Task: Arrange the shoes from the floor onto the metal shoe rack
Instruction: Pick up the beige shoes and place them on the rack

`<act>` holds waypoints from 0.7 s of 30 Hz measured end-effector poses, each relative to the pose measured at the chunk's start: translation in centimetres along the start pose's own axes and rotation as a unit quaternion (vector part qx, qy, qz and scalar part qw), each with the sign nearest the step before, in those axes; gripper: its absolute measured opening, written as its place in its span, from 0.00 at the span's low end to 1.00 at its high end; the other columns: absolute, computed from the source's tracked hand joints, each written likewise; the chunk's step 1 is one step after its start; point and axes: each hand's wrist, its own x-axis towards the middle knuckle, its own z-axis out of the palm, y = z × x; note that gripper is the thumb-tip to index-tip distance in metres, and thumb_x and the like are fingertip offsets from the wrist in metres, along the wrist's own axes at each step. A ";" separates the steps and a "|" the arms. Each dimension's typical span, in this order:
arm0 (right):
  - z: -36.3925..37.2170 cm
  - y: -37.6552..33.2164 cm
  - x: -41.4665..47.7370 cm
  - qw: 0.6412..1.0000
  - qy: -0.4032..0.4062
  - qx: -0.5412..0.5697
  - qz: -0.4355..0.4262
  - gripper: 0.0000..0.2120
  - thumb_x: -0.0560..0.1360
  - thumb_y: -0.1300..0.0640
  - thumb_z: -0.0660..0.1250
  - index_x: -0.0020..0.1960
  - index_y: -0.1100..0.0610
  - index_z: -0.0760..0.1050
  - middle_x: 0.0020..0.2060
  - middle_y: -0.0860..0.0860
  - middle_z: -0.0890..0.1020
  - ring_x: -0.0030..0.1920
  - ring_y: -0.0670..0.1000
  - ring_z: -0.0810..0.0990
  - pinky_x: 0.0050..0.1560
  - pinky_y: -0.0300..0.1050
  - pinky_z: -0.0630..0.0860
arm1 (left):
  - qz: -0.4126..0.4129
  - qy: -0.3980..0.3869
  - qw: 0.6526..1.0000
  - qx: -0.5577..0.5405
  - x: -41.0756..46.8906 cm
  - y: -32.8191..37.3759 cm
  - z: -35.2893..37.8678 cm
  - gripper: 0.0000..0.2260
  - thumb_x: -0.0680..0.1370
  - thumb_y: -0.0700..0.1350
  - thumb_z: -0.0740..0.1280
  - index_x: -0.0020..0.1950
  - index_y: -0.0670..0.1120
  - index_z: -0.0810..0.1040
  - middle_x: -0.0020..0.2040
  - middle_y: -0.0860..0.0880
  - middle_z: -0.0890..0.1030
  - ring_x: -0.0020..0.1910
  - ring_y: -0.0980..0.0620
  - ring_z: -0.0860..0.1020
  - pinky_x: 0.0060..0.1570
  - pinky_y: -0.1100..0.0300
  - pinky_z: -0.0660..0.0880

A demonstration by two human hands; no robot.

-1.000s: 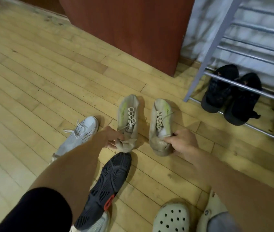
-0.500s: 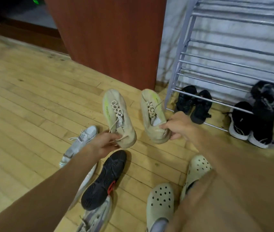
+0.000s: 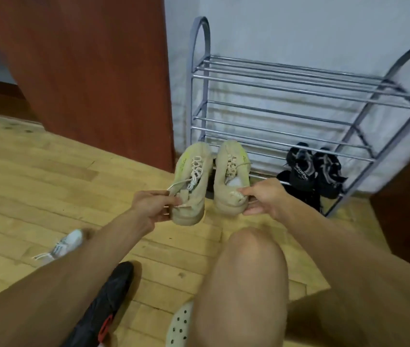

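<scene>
Two beige sneakers with pale laces are lifted off the wooden floor, toes pointing at the metal shoe rack (image 3: 271, 82). My left hand (image 3: 152, 202) grips the heel of the left beige sneaker (image 3: 194, 181). My right hand (image 3: 265, 196) pinches the heel of the right beige sneaker (image 3: 231, 176). The sneakers hang side by side just in front of the rack's lowest tier, at its left end. A pair of black sneakers (image 3: 311, 169) sits on that bottom tier further right. The upper tiers hold nothing.
On the floor behind my left arm lie a white sneaker (image 3: 65, 245) and a black shoe (image 3: 106, 304) turned sole up. A pale clog (image 3: 181, 324) shows beside my bare knee (image 3: 246, 271). A red-brown wooden panel (image 3: 86, 66) stands left of the rack.
Both hands have lifted the beige sneakers from the floor and carried them forward and right toward the rack. The view has risen, showing the whole rack.
</scene>
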 end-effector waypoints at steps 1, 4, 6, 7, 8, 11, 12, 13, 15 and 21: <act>-0.7 0.3 0.9 1.000 0.013 0.012 0.001 0.09 0.72 0.63 0.74 0.44 0.64 0.75 0.44 0.63 0.81 0.35 0.57 0.82 0.27 0.47 0.82 | -0.003 -0.003 1.000 -0.007 0.7 -0.1 1.5 0.12 0.66 0.29 0.75 0.43 0.40 0.76 0.39 0.42 0.81 0.36 0.45 0.80 0.30 0.56 0.80; -2.2 0.9 4.1 0.998 0.043 0.043 0.000 0.08 0.71 0.64 0.74 0.45 0.67 0.77 0.40 0.61 0.82 0.33 0.57 0.82 0.24 0.45 0.81 | -0.013 -0.014 1.000 -0.020 3.7 -0.2 5.6 0.15 0.66 0.31 0.76 0.49 0.37 0.78 0.42 0.40 0.82 0.35 0.45 0.80 0.32 0.54 0.80; -2.9 1.3 6.6 0.997 0.056 0.047 0.012 0.12 0.71 0.62 0.75 0.50 0.68 0.79 0.44 0.62 0.83 0.35 0.58 0.83 0.28 0.47 0.83 | -0.012 -0.022 1.000 -0.010 6.2 0.2 8.0 0.13 0.66 0.32 0.76 0.49 0.37 0.79 0.44 0.40 0.83 0.36 0.44 0.81 0.37 0.52 0.81; -3.1 1.3 7.9 0.997 0.059 0.047 0.015 0.13 0.71 0.61 0.75 0.52 0.67 0.79 0.47 0.62 0.83 0.37 0.58 0.84 0.31 0.48 0.83 | -0.008 -0.022 1.000 0.000 7.5 0.4 9.0 0.12 0.67 0.32 0.76 0.47 0.38 0.79 0.44 0.40 0.83 0.38 0.43 0.81 0.40 0.50 0.81; -3.3 1.3 9.2 0.997 0.063 0.046 0.014 0.12 0.71 0.61 0.75 0.51 0.66 0.79 0.48 0.62 0.83 0.40 0.59 0.85 0.34 0.49 0.84 | -0.002 -0.022 1.000 0.013 8.8 0.7 10.0 0.10 0.67 0.32 0.76 0.45 0.39 0.79 0.44 0.41 0.83 0.40 0.43 0.81 0.43 0.49 0.81; -3.9 1.0 13.2 0.995 0.067 0.070 0.009 0.17 0.73 0.63 0.73 0.59 0.68 0.76 0.47 0.60 0.81 0.48 0.62 0.84 0.41 0.54 0.84 | 0.029 -0.015 0.998 0.052 13.1 1.7 12.7 0.11 0.67 0.33 0.76 0.39 0.45 0.77 0.39 0.45 0.81 0.40 0.45 0.80 0.40 0.52 0.81; -4.0 0.8 14.5 0.994 0.072 0.080 0.009 0.20 0.73 0.64 0.73 0.62 0.69 0.74 0.47 0.59 0.80 0.50 0.63 0.84 0.45 0.56 0.83 | 0.039 -0.011 0.997 0.062 14.5 2.1 13.5 0.11 0.67 0.34 0.76 0.39 0.45 0.77 0.38 0.45 0.81 0.38 0.46 0.79 0.36 0.55 0.81; -4.2 0.6 15.9 0.993 0.077 0.084 0.009 0.21 0.73 0.64 0.73 0.63 0.70 0.73 0.47 0.59 0.80 0.51 0.63 0.84 0.47 0.58 0.82 | 0.047 -0.008 0.997 0.067 15.7 2.5 14.3 0.11 0.67 0.34 0.76 0.38 0.45 0.76 0.36 0.45 0.80 0.36 0.47 0.78 0.32 0.57 0.80; -4.6 0.4 18.4 0.993 0.083 0.080 0.012 0.19 0.73 0.62 0.73 0.61 0.68 0.75 0.51 0.61 0.82 0.50 0.62 0.84 0.48 0.57 0.82 | 0.055 -0.008 0.996 0.069 18.1 3.3 15.8 0.11 0.69 0.33 0.75 0.38 0.45 0.75 0.34 0.46 0.78 0.33 0.49 0.76 0.26 0.62 0.78; -5.0 -0.1 23.6 0.997 0.069 0.037 -0.006 0.15 0.74 0.59 0.72 0.59 0.63 0.79 0.52 0.60 0.84 0.48 0.57 0.85 0.44 0.49 0.84 | 0.070 0.003 0.988 0.138 24.5 4.0 17.6 0.11 0.67 0.38 0.78 0.43 0.45 0.78 0.42 0.43 0.82 0.41 0.45 0.81 0.43 0.51 0.82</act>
